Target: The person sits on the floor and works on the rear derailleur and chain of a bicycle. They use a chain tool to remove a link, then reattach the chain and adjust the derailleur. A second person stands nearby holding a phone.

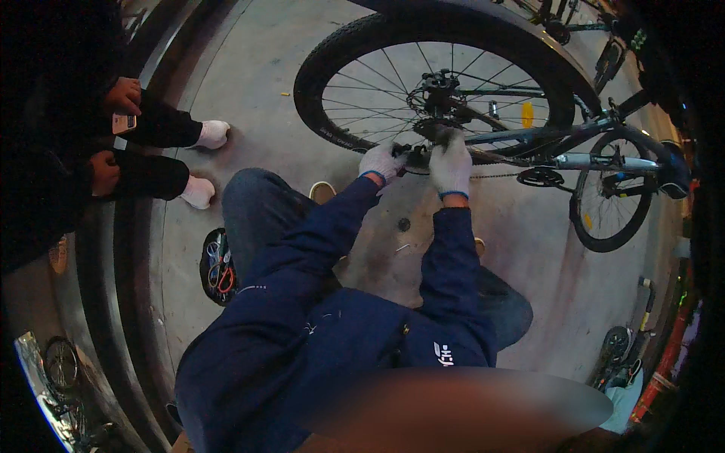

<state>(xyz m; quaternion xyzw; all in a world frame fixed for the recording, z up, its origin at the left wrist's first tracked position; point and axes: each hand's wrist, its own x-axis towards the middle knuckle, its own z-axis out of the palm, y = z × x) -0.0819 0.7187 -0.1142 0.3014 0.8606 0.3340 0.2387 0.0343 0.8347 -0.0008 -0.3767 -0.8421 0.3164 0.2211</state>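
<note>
In front of me is a dark bicycle, its rear wheel at the upper middle. Both my hands wear white knit gloves with blue cuffs. My left hand is closed around the rear derailleur, below the sprockets. Just right of it, my right hand is held back-up with the fingers curled in by the sprockets and chain. Its fingertips are dark and blurred, so what they grip does not show. The chain runs right toward the crank and pedal.
A small L-shaped hex key lies on the floor between my knees. Beside my left knee is an open tool pouch with red-handled pliers. At left, another person sits on steps holding a phone. A scooter-like thing stands lower right.
</note>
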